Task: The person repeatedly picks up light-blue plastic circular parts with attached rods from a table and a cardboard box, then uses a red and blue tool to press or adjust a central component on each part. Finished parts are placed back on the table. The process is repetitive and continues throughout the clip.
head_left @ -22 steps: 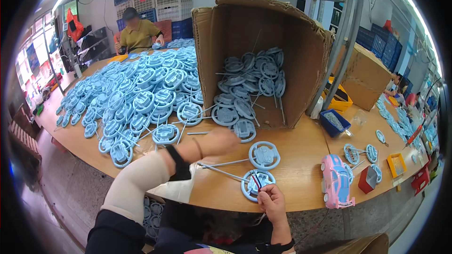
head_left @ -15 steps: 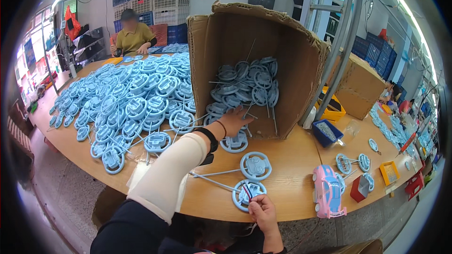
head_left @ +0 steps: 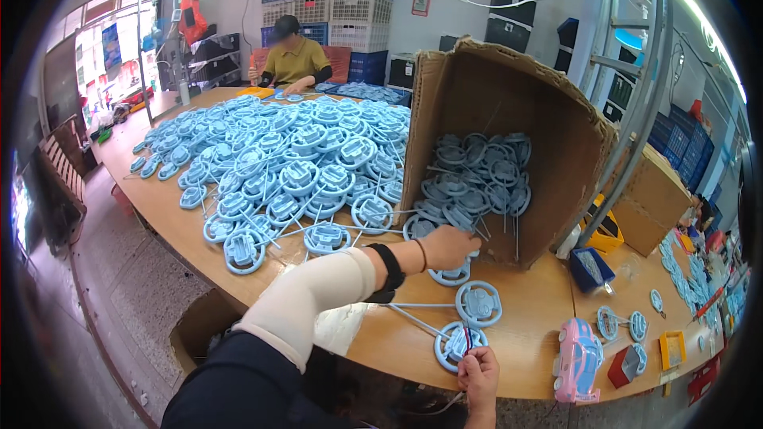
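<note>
Left hand (head_left: 450,246) reaches across wooden table (head_left: 524,349) to mouth of tipped cardboard box (head_left: 509,103), fingers curled around blue ring-shaped plastic part (head_left: 453,274) at box edge. Right hand (head_left: 479,369) at near table edge, fingertips pinched on second ring part (head_left: 456,345). Third ring (head_left: 478,303) lies between them. Pink toy car (head_left: 578,357) right of it.

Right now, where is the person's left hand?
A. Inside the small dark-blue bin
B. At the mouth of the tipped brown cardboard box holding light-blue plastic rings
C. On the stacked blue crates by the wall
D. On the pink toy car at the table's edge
B: the left hand reaches to the mouth of the tipped brown cardboard box, among the light-blue plastic rings spilling from it.
</note>
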Action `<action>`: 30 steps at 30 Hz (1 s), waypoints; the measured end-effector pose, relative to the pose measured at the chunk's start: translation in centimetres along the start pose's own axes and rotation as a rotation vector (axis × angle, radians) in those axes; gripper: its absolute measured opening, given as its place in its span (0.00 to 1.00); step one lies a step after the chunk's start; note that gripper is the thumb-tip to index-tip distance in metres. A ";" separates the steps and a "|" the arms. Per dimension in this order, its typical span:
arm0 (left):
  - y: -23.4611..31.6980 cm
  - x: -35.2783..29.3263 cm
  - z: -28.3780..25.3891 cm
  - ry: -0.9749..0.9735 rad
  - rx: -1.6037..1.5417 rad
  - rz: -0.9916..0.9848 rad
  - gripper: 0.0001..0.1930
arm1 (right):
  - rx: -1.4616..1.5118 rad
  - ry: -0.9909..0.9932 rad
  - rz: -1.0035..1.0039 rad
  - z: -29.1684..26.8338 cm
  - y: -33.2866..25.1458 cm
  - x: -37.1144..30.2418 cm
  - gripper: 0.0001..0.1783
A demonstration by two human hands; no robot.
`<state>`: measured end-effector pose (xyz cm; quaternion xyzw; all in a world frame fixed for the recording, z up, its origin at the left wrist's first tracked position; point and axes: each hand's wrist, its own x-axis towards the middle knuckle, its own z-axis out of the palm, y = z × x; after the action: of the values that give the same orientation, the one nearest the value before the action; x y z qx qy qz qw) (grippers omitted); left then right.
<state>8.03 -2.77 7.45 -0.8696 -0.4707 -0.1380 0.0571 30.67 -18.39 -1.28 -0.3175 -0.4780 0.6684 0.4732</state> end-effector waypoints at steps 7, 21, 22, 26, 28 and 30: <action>-0.9 -6.6 -3.6 0.160 -0.591 -0.231 0.22 | 0.029 0.002 0.008 0.2 -0.3 -0.1 0.04; 0.1 -18.0 -0.7 -0.003 -1.352 -0.753 0.17 | -0.231 0.047 -0.132 1.4 1.0 -0.6 0.04; 0.2 -18.1 -0.9 0.025 -1.263 -0.762 0.15 | -0.263 0.042 -0.168 1.3 1.6 -0.5 0.04; 2.1 -18.8 -2.9 0.355 -0.494 -0.548 0.13 | -0.330 0.061 -0.231 1.3 1.7 -0.4 0.04; 3.8 -19.0 -5.9 0.297 -0.304 -0.510 0.13 | -0.349 0.074 -0.224 0.9 1.7 -0.3 0.04; 4.5 -19.5 -7.8 0.301 -0.426 -0.584 0.13 | -0.349 0.072 -0.216 1.1 1.8 -0.3 0.04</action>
<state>0.22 -22.75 9.31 -0.6615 -0.6456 -0.3689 -0.0978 29.22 -19.22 -2.56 -0.3652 -0.6007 0.5091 0.4967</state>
